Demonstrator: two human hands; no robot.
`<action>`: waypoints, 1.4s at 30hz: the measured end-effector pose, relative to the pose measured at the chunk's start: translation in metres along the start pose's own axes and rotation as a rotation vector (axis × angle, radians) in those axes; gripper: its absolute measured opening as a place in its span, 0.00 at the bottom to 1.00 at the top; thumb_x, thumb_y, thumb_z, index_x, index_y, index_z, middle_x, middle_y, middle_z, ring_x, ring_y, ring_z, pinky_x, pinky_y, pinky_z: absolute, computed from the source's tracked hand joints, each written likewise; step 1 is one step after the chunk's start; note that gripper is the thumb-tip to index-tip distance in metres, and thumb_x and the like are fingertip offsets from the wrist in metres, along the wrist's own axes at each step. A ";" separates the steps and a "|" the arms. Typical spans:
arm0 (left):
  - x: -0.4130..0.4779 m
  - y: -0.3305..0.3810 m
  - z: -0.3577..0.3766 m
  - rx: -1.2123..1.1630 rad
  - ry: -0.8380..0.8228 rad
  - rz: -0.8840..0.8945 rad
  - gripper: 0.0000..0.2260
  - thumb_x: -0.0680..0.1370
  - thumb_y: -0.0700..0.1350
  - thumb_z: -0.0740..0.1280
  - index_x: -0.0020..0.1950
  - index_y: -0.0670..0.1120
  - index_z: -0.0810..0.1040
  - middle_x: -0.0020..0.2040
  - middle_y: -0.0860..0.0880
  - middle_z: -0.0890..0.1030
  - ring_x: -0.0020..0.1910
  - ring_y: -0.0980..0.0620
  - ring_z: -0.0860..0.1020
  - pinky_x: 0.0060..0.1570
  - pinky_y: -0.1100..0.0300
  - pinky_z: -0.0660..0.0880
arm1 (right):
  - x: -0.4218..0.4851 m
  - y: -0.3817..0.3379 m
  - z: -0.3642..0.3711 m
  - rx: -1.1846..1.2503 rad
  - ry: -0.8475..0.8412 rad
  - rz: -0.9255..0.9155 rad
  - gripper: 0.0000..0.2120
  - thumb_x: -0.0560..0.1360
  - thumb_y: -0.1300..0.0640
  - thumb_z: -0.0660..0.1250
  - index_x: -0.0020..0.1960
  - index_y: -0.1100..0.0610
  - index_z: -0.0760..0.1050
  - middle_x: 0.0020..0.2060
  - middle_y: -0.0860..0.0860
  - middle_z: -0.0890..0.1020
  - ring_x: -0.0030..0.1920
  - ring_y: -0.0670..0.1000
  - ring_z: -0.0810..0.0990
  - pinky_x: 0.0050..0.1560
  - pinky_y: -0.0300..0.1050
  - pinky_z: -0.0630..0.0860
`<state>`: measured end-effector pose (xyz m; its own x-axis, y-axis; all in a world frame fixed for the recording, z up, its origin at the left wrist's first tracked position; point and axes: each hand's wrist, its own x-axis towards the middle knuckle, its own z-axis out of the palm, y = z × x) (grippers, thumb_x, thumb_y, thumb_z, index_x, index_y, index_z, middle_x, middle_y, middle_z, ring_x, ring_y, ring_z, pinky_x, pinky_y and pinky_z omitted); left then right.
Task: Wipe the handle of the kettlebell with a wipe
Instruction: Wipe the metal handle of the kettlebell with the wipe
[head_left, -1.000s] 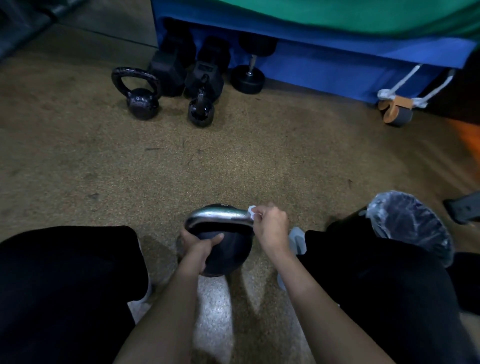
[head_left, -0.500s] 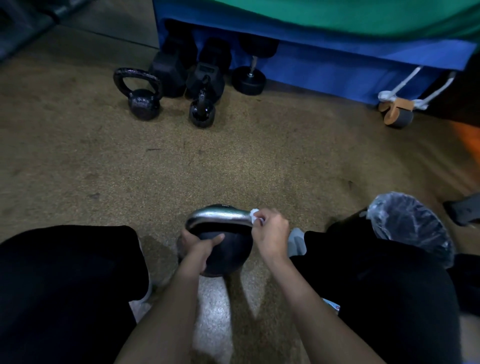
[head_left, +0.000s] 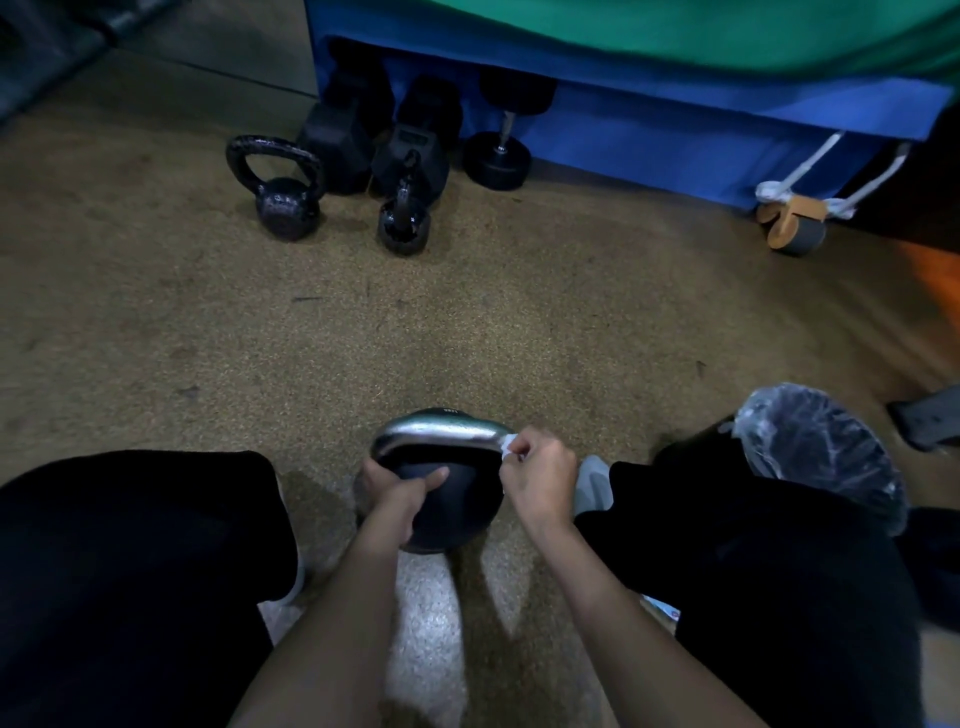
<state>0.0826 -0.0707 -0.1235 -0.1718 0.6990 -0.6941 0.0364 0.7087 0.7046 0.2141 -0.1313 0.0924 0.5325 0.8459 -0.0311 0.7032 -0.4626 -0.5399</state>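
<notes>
Left hand (head_left: 402, 491), forearm extended, thumb and fingers clasped on kettlebell (head_left: 452, 514) ball, near edge of floor (head_left: 519, 322). Right hand (head_left: 540, 475), wrist bent, fingers curled, pinching white wipe (head_left: 510, 447) against right end of steel handle (head_left: 441, 431). Far edge: small black kettlebell (head_left: 283, 202).

The kettlebell (head_left: 457, 512) has a dark, smooth ball with a dull sheen. Its handle (head_left: 441, 432) is bare polished metal, bright and glossy. The wipe (head_left: 510, 447) looks white, soft and matt. The floor (head_left: 467, 322) is rough, speckled and grainy. The small kettlebell (head_left: 283, 200) near the floor's far edge has a black, pebbled, shiny coat. The bin liner (head_left: 815, 447) is thin clear plastic, crinkled and glossy.
</notes>
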 end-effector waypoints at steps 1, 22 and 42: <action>-0.001 0.000 0.000 -0.007 -0.006 -0.002 0.63 0.39 0.63 0.83 0.72 0.61 0.62 0.77 0.48 0.74 0.75 0.37 0.74 0.69 0.26 0.72 | 0.000 -0.001 -0.001 0.006 0.006 -0.002 0.06 0.67 0.66 0.65 0.39 0.58 0.79 0.40 0.53 0.82 0.41 0.54 0.79 0.39 0.37 0.65; -0.025 0.016 -0.002 -0.038 -0.016 0.005 0.62 0.50 0.54 0.89 0.79 0.58 0.61 0.79 0.46 0.72 0.76 0.36 0.73 0.67 0.25 0.73 | -0.012 0.000 0.007 -0.055 -0.044 -0.062 0.07 0.70 0.66 0.65 0.38 0.60 0.81 0.42 0.53 0.82 0.41 0.53 0.79 0.37 0.32 0.60; -0.044 0.026 -0.005 -0.092 0.023 0.034 0.51 0.64 0.42 0.89 0.80 0.52 0.63 0.78 0.46 0.74 0.75 0.39 0.74 0.70 0.29 0.73 | 0.005 -0.001 -0.003 0.031 0.016 -0.046 0.08 0.70 0.67 0.66 0.43 0.59 0.82 0.43 0.53 0.82 0.41 0.53 0.80 0.38 0.31 0.63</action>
<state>0.0866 -0.0834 -0.0741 -0.1950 0.7193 -0.6668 -0.0482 0.6720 0.7390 0.2173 -0.1274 0.0956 0.5075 0.8616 0.0082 0.7123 -0.4142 -0.5666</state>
